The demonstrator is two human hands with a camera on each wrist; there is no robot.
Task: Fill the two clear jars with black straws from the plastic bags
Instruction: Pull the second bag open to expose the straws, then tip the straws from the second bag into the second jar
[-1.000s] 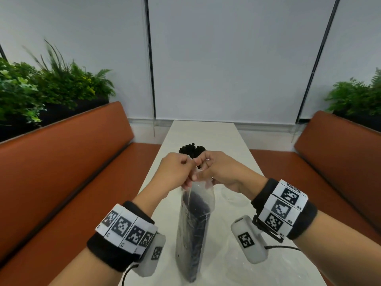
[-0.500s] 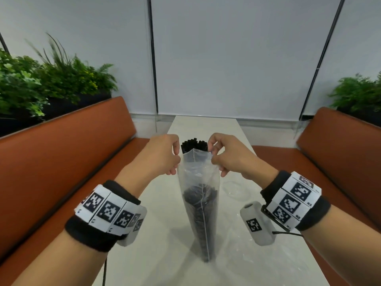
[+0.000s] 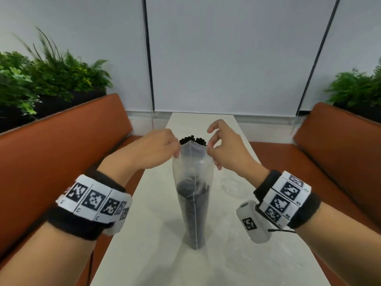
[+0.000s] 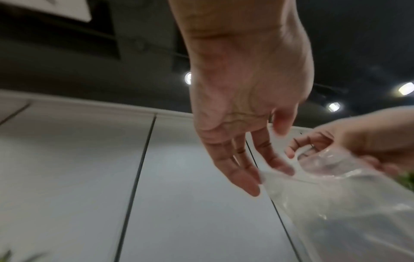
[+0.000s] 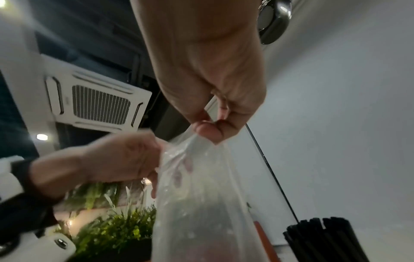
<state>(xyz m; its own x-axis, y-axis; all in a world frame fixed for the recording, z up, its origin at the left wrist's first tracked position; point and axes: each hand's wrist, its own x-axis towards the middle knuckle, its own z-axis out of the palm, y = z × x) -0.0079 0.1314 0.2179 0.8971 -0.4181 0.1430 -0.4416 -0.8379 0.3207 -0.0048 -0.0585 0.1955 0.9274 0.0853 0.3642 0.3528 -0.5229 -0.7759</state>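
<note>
Standing upright on the table [image 3: 144,234], the plastic bag [image 3: 193,182] is pinched at its top corners by both hands' fingers [image 3: 210,150].

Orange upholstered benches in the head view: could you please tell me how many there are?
2. One orange upholstered bench runs along the left side of the white table, and the other runs along its right side. Neither hides a further one, as far as shown.

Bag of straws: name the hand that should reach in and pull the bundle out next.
Probably the right hand: it holds the bag rim only by a thumb-and-finger pinch, other fingers raised. The left hand covers the other edge and can steady the bag upright on the table.
</note>
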